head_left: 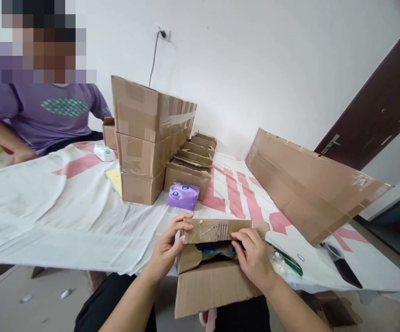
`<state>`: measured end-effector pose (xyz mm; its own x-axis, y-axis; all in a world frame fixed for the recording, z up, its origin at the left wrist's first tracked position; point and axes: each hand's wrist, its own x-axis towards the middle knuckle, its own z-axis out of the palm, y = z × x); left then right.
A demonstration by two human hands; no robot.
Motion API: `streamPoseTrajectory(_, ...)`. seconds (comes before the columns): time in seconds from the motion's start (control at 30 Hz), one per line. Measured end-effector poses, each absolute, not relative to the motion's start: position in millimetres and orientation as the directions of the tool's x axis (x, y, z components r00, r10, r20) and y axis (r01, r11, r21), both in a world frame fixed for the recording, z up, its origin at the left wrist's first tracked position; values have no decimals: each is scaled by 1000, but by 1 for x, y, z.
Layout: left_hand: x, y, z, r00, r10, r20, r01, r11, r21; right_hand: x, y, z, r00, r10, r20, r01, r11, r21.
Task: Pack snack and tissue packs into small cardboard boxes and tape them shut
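Observation:
An open cardboard box (217,288) lies at the near edge of the table, in front of my lap. One long flap stands up at its far side and another folds down toward me. My left hand (165,251) grips the far left corner, its fingers over the raised flap. On the right, my right hand (257,260) pinches the lower edge of that same flap. Between the flaps shows a blue-green and brown printed package (217,250), mostly hidden inside. A purple tissue-like packet (183,196) lies just beyond the box.
Taped cardboard boxes (138,154) stand stacked three high, beside a row of open boxes (188,176). A large cardboard sheet (300,189) leans on the right. A green-edged tool (292,266) and a tape dispenser-like object (345,267) lie nearer. A person in a purple shirt (65,120) sits left.

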<state>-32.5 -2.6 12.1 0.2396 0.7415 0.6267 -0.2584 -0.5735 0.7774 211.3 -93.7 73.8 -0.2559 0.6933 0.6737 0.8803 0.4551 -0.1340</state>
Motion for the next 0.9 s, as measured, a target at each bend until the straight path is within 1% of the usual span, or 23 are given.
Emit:
streamPoseTrajectory(0.17,-33,-3,14,228,751,620,-255,-568,782,211,-92,75,-283,711,644,871,471,-138)
streamPoseTrajectory(0.27,-32,-4,15,227,757,613,-257,-561,787,211,-93,76,-245,698,673,880,451,-147)
streamPoseTrajectory(0.5,-32,-4,18,225,769,598,-247,-549,799,209,-92,78,-271,671,690,879,464,-106)
streamPoseTrajectory(0.7,-33,-5,18,226,769,598,-262,-543,798,212,-89,82,-257,696,670,905,417,-85)
streamPoseTrajectory(0.77,-32,-5,18,222,765,604,-271,-547,792,213,-85,86,-291,711,640,921,390,-16)
streamPoseTrajectory(0.8,-32,-4,18,221,764,606,-273,-548,791,212,-83,89,-324,720,613,925,377,46)
streamPoseTrajectory(0.9,-31,-3,18,219,766,605,-271,-548,792,210,-76,98,-455,743,492,889,342,305)
